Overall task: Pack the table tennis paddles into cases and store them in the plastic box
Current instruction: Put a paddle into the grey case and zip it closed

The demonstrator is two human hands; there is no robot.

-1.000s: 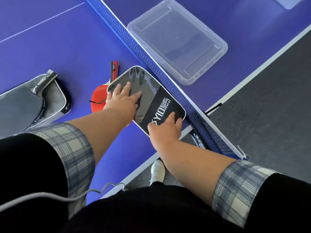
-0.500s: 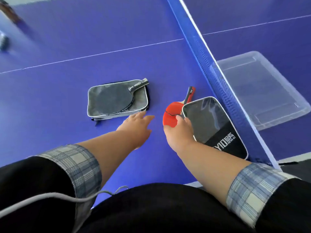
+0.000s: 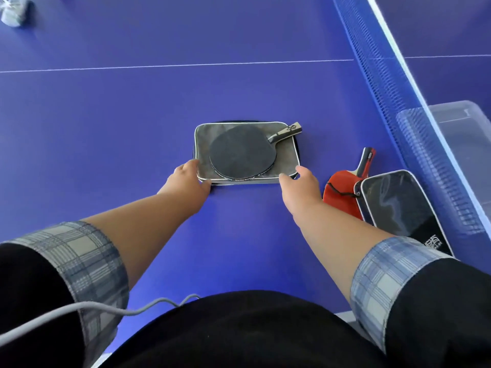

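An open grey paddle case point(image 3: 285, 155) lies in the middle of the blue table with a black paddle point(image 3: 241, 152) resting on its lining, handle pointing up-right. My left hand point(image 3: 190, 179) touches the case's near left corner. My right hand point(image 3: 300, 184) touches its near right corner, thumb at the edge. A red paddle point(image 3: 342, 192) lies to the right, partly under a closed black case point(image 3: 398, 208). The clear plastic box point(image 3: 457, 123) sits beyond the net at the right edge.
The blue net point(image 3: 385, 83) with a white top band runs diagonally along the right side. A white line point(image 3: 159, 66) crosses the table farther away. A blurred pale object point(image 3: 13, 10) sits at the top left corner. A grey cable point(image 3: 93, 308) hangs near my body.
Both hands left the black case and the red paddle and moved left to the grey case, now touching its near corners. The view turned left, bringing the grey case to the centre.
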